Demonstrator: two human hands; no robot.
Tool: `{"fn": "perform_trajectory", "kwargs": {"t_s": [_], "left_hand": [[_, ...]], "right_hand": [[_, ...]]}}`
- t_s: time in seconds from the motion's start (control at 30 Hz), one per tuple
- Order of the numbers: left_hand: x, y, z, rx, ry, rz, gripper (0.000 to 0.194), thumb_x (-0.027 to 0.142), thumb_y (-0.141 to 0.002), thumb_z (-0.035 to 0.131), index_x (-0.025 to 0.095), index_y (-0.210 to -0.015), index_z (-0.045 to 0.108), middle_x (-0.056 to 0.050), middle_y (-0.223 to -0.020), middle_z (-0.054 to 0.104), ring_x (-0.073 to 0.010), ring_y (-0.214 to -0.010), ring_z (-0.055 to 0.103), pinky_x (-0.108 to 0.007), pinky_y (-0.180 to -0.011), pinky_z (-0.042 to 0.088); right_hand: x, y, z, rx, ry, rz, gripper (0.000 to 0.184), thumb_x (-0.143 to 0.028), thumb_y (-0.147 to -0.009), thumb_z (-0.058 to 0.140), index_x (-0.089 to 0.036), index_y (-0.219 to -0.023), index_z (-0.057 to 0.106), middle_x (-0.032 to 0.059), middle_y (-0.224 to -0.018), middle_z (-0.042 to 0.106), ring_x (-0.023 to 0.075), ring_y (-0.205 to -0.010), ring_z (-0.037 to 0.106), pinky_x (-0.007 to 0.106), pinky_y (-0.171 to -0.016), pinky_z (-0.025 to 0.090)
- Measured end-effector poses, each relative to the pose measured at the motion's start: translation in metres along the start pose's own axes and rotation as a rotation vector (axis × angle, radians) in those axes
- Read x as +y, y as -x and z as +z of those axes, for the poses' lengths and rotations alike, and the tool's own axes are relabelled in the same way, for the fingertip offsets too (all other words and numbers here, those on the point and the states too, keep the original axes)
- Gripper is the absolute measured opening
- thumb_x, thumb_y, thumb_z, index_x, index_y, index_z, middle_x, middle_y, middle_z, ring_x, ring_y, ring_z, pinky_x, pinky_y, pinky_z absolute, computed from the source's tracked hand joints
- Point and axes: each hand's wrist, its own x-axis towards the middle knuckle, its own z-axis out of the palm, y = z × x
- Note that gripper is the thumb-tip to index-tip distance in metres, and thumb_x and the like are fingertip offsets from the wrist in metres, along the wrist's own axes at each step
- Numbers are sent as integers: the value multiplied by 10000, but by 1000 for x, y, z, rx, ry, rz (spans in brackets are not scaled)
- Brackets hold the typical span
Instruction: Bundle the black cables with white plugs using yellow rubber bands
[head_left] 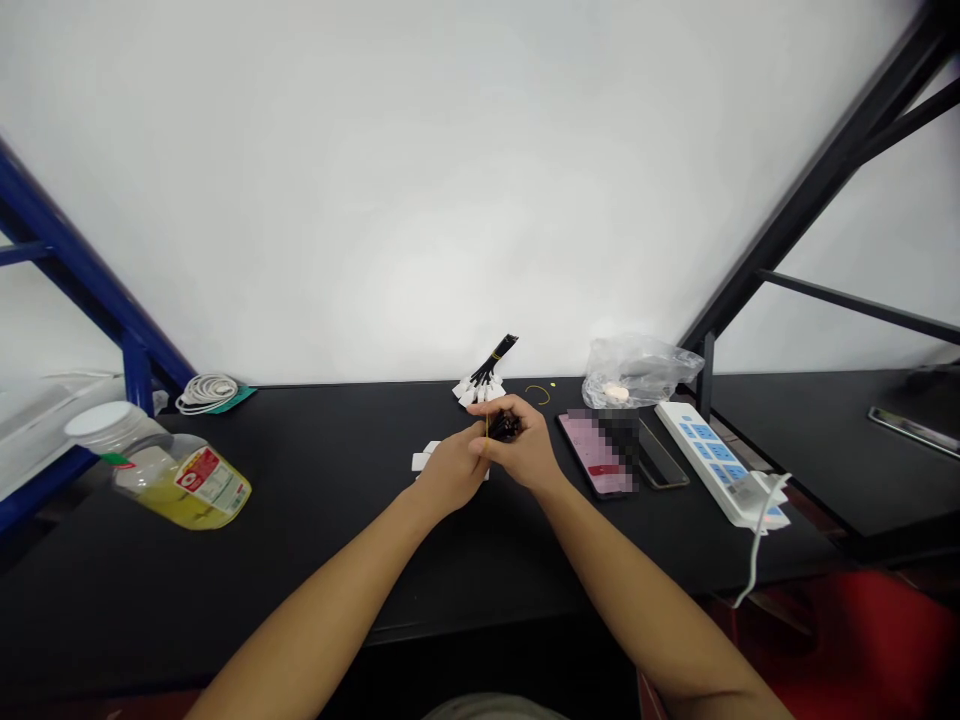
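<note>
Over the middle of the black table, my left hand (454, 470) is closed around a bundle of thin black strips (504, 427). White tags (421, 461) stick out on the left side of that hand. Curled around the other end of the bundle is my right hand (531, 450), with a thin yellow rubber band (487, 426) stretched between its fingertips and thumb. The fingers hide most of the bundle. Just beyond my hands lies a second black bundle (487, 368), bound with a yellow band, its white tags fanned toward me.
Right of my hands lie a pink-screened phone (592, 455), a dark phone (661, 455), a white power strip (716, 465) and a clear plastic bag (641, 368). A loose yellow band (538, 389) rests near the wall. Leftward are a plastic jar (169, 470) and a coiled white cable (208, 392).
</note>
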Motion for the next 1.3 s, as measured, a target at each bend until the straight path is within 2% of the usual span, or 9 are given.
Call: {"fn": "perform_trajectory", "kwargs": {"t_s": [0.3, 0.43, 0.57, 0.7, 0.8, 0.93, 1.07, 1.17, 1.3], "left_hand": [[-13, -7, 0, 183, 292, -83, 227, 169, -768, 620, 206, -989, 585, -43, -935, 715, -190, -863, 670, -320, -758, 528], [-12, -7, -2, 213, 430, -116, 426, 133, -681, 687, 210, -1057, 504, 6, -840, 695, -135, -715, 639, -259, -660, 494], [-13, -6, -7, 192, 454, -54, 252, 155, -749, 614, 195, -996, 591, -18, -869, 671, -138, -774, 618, -263, -694, 481], [-25, -11, -8, 260, 585, -123, 138, 301, -854, 552, 172, -843, 598, 40, -596, 492, -100, -537, 479, -225, -523, 385], [-32, -14, -6, 353, 617, -177, 244, 408, -892, 545, 174, -828, 570, 60, -557, 451, -87, -488, 431, -213, -486, 347], [-32, -14, -4, 374, 543, -166, 316, 480, -914, 534, 180, -817, 550, 40, -596, 505, -94, -524, 474, -213, -510, 377], [-23, -10, 1, 302, 501, -122, 343, 505, -935, 505, 187, -807, 529, 37, -609, 496, -95, -535, 476, -213, -522, 389], [-14, -7, 5, 252, 432, -87, 345, 511, -943, 489, 185, -864, 568, 32, -620, 504, -108, -556, 489, -218, -528, 396], [-5, -3, 5, 190, 356, -57, 337, 498, -946, 487, 185, -911, 608, 21, -644, 535, -119, -566, 499, -227, -528, 397]], "right_hand": [[4, -10, -12, -102, 489, 18, 319, -448, -703, 830, -204, -855, 692, 22, -786, 708, 181, -711, 628, 280, -648, 463], [5, -11, -17, -209, 512, 6, 290, -487, -815, 728, -197, -827, 719, 16, -712, 677, 152, -632, 575, 245, -566, 388], [5, -12, -20, -321, 464, 17, 367, -477, -907, 608, -178, -710, 686, -6, -632, 606, 119, -572, 502, 232, -533, 328], [4, -14, -23, -350, 492, 36, 384, -428, -927, 565, -174, -641, 594, -39, -574, 496, 98, -547, 405, 229, -522, 278], [0, -13, -23, -452, 349, 150, 373, -416, -916, 575, -175, -632, 555, -39, -574, 510, 99, -551, 443, 221, -535, 329], [-5, -11, -25, -552, -135, 327, 336, -435, -877, 610, -172, -669, 581, 13, -669, 651, 127, -546, 562, 257, -573, 459], [2, -14, -24, -228, -544, 318, 196, -375, -816, 582, -201, -733, 609, 42, -919, 758, 70, -382, 410, 290, -493, 475], [13, -17, -15, 106, -548, 280, 106, -272, -757, 590, -234, -821, 665, 15, -1059, 761, 37, -362, 283, 265, -448, 440], [26, -19, -4, 311, -431, 229, 244, -307, -733, 730, -226, -962, 743, 44, -1090, 757, 26, -394, 337, 258, -451, 440]]}}
